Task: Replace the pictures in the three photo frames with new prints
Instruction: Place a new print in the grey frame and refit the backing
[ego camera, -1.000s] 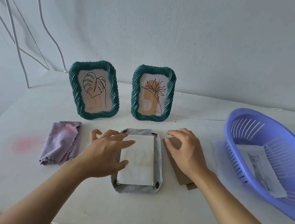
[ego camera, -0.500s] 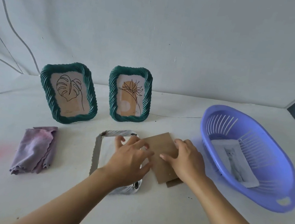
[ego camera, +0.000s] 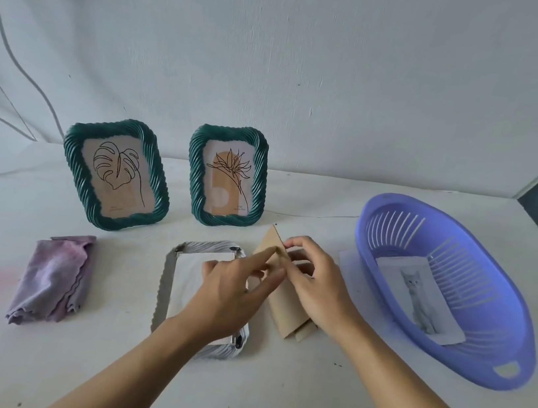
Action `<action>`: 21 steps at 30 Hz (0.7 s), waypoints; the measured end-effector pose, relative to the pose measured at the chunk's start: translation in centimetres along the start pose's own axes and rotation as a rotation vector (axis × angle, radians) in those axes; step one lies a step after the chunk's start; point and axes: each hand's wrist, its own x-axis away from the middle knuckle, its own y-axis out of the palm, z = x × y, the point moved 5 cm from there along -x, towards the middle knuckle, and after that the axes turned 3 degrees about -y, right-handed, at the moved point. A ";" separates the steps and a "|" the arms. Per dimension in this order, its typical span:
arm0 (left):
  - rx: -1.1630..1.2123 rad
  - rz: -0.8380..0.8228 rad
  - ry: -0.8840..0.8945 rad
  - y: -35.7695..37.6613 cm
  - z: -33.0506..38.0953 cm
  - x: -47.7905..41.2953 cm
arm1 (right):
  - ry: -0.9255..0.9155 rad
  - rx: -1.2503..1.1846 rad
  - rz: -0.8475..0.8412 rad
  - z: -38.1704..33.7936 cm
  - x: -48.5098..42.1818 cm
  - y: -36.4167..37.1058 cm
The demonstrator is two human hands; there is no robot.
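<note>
A white worktop (ego camera: 268, 394) carries everything and runs back to a pale wall. The biggest thing on it is a purple slotted basket (ego camera: 466, 364), just to the right of the right hand (ego camera: 315, 279) and apart from it. Beyond both hands two green ribbed frames stand upright, leaning back a little: the leaf frame (ego camera: 116, 170) beyond and to the left of the left hand (ego camera: 231, 288), the flower frame (ego camera: 227, 177) straight beyond it, each with a line drawing in it. The flat frame (ego camera: 182, 283) lies face down right under the left hand and forearm, its grey ribbed rim showing on the left and near sides and a white sheet filling its back. A crumpled lilac cloth (ego camera: 53, 277) lies well to the left of the left hand. The left hand reaches over the flat frame with its fingers stretched out nearly straight, the fingertips touching the left face of the board (ego camera: 282, 309). The right hand has its fingers curled over the board's upper edge and pinches it between fingers and thumb. This brown board stands between the two hands, just right of the flat frame, tilted up on its near end with its far corner raised. A cat print (ego camera: 420, 297) lies in the bottom of the basket, to the right of the right hand.
</note>
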 end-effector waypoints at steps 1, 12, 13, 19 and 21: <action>0.067 -0.005 -0.013 -0.3 0.2 0.1 | -0.010 -0.032 0.008 -0.2 0.0 0.1; 0.444 0.155 -0.106 -5.1 -1.6 1.0 | -0.180 0.038 0.010 -2.3 -0.3 2.4; 0.462 0.166 -0.116 -5.5 -2.0 1.2 | -0.167 0.051 0.007 -2.1 -0.4 2.8; 0.571 0.197 -0.217 -7.1 -5.1 2.1 | -0.086 0.086 0.030 -1.4 -1.2 5.0; 0.581 0.208 -0.256 -7.4 -6.4 2.3 | -0.049 0.050 0.040 -1.3 -1.5 5.5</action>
